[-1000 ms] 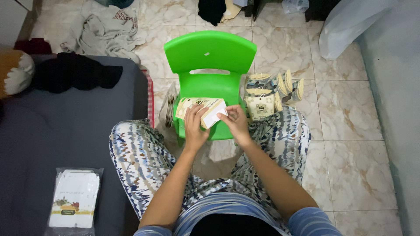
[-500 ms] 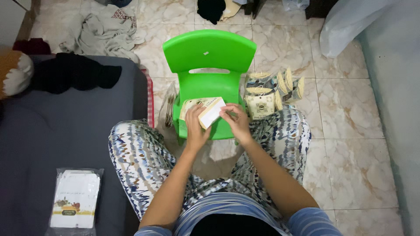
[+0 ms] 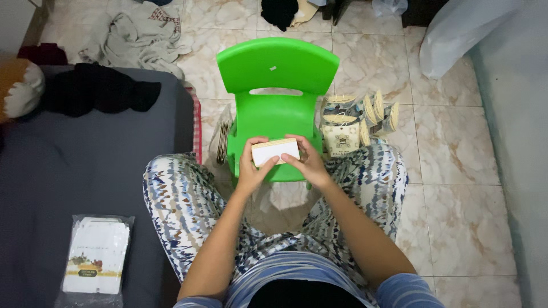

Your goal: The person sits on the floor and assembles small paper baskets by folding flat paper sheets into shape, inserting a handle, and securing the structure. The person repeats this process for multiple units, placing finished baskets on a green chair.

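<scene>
— So, lower left of the frame first?
— Clear plastic packet of flat printed cards (image 3: 96,255) on the dark grey mattress (image 3: 68,171), well apart from both hands.
— And centre frame?
— Left hand (image 3: 251,165) and right hand (image 3: 305,162) both grasp a small white-and-tan cardboard box (image 3: 275,151), long axis left-to-right, over the green plastic chair (image 3: 274,108).
— Room around it?
— Small finished gift bags (image 3: 357,120) just right of the chair; marble-tiled floor (image 3: 456,188) open beyond.

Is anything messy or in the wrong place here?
Yes. Crumpled grey clothes and a black garment lie on the tiled floor behind the green chair. The small box in both hands looks fine.
</scene>
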